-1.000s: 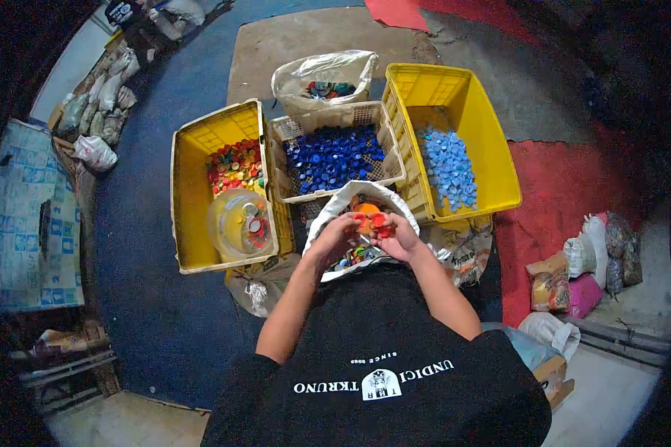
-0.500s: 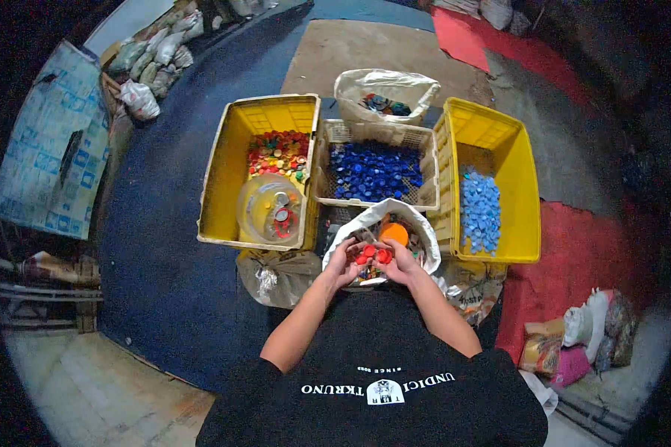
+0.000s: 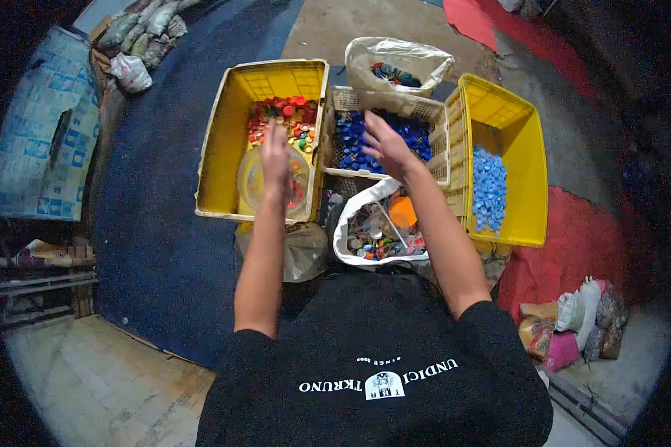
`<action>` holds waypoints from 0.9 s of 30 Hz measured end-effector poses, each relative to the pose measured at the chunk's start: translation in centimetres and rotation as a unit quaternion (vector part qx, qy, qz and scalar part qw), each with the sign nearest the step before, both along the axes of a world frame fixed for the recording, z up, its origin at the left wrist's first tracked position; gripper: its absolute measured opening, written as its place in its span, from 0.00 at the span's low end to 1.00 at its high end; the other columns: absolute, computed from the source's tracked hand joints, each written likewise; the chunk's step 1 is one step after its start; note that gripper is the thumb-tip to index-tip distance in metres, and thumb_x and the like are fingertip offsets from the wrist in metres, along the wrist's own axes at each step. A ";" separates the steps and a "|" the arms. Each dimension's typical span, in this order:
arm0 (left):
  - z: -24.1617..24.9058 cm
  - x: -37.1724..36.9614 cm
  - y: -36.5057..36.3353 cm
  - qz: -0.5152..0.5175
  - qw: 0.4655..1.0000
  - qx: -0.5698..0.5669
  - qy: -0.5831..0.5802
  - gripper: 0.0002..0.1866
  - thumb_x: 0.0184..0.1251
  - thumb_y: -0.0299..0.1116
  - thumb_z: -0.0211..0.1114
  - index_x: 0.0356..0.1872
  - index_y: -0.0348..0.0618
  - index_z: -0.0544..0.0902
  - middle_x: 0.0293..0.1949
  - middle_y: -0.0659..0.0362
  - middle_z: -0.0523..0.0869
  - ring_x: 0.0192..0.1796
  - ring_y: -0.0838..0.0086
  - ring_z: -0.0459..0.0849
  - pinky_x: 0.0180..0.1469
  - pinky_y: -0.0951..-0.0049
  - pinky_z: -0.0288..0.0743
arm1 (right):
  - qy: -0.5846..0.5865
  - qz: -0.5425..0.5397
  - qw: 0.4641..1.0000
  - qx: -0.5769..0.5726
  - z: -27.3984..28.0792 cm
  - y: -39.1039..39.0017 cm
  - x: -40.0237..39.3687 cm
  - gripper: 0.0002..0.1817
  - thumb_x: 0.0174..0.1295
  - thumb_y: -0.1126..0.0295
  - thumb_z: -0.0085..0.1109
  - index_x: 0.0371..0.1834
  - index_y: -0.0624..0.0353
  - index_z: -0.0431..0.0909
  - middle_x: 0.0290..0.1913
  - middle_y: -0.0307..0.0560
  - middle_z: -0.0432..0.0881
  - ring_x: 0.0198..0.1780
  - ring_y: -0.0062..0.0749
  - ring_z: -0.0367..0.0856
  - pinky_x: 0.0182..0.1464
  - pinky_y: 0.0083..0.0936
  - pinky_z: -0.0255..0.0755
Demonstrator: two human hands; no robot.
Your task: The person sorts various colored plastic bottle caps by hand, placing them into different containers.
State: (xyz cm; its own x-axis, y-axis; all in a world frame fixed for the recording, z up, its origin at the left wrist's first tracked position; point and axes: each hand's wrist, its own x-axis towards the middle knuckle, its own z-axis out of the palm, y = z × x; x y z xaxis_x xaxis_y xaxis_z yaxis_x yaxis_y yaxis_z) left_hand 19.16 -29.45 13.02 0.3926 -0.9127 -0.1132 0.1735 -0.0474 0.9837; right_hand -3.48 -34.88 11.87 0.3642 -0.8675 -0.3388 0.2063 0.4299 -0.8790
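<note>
My left hand (image 3: 276,160) is over the left yellow crate (image 3: 224,160), fingers stretched forward near the red caps (image 3: 297,108), with nothing seen in it. Over the white basket (image 3: 443,141) of dark blue caps (image 3: 350,134), my right hand (image 3: 386,145) has its fingers apart and shows nothing held. A clear round container (image 3: 251,179) lies partly behind my left hand. Close to my body, a white bag (image 3: 344,223) holds mixed caps and a large orange lid (image 3: 402,211).
The right yellow crate (image 3: 525,164) holds light blue caps (image 3: 489,190). Behind the basket stands a white sack (image 3: 361,56) with dark caps. Filled bags lie at upper left (image 3: 130,73) and lower right (image 3: 566,335).
Both hands have moved forward and apart from above the white bag. The red caps they held have left them, and more red caps show in the left crate. The view has shifted.
</note>
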 end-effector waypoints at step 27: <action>-11.1 -11.7 14.3 -0.293 0.724 -0.027 -0.624 0.15 0.59 0.29 0.56 0.49 0.46 0.76 0.40 0.52 0.76 0.40 0.58 0.80 0.35 0.59 0.73 | 0.658 0.351 0.616 -0.255 -19.0 19.2 -7.4 0.08 0.52 0.69 0.54 0.28 0.53 0.84 0.35 0.46 0.85 0.42 0.41 0.84 0.40 0.41 0.76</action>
State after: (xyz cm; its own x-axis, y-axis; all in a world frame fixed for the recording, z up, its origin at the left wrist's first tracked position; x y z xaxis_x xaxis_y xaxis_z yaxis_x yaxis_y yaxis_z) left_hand 7.42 -15.17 1.88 -0.2982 -0.9537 0.0385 -0.8862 0.2916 0.3599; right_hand -10.87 -15.73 -7.16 0.4117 -0.7689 -0.4892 -0.9077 -0.3936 -0.1453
